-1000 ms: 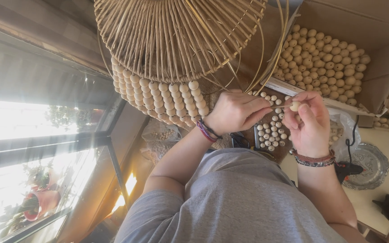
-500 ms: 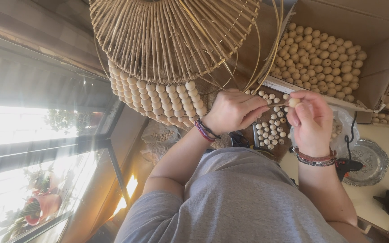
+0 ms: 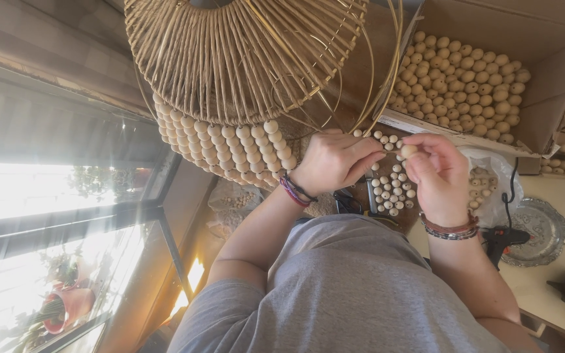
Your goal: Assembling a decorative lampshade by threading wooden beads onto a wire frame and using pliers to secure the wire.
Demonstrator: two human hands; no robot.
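My left hand point(image 3: 336, 160) pinches a thin cane strand that runs from the woven rattan lampshade frame point(image 3: 243, 52) above it. My right hand point(image 3: 434, 171) holds a round pale wooden bead point(image 3: 409, 151) at the strand's tip, right against the left fingertips. Rows of beads point(image 3: 223, 147) threaded on strands hang under the frame, left of my left hand. Several small loose beads point(image 3: 390, 193) lie below the two hands. Both wrists wear bracelets.
A cardboard box point(image 3: 557, 78) full of larger wooden beads point(image 3: 459, 82) stands at the upper right. A clear bag of beads point(image 3: 488, 186), a black glue gun point(image 3: 508, 238) and a silver plate point(image 3: 537, 232) lie on the table at the right. A window point(image 3: 47, 196) fills the left.
The hands have stayed together at the strand's end with only small finger movement. The view shifted slightly, so the lampshade sits a little higher.
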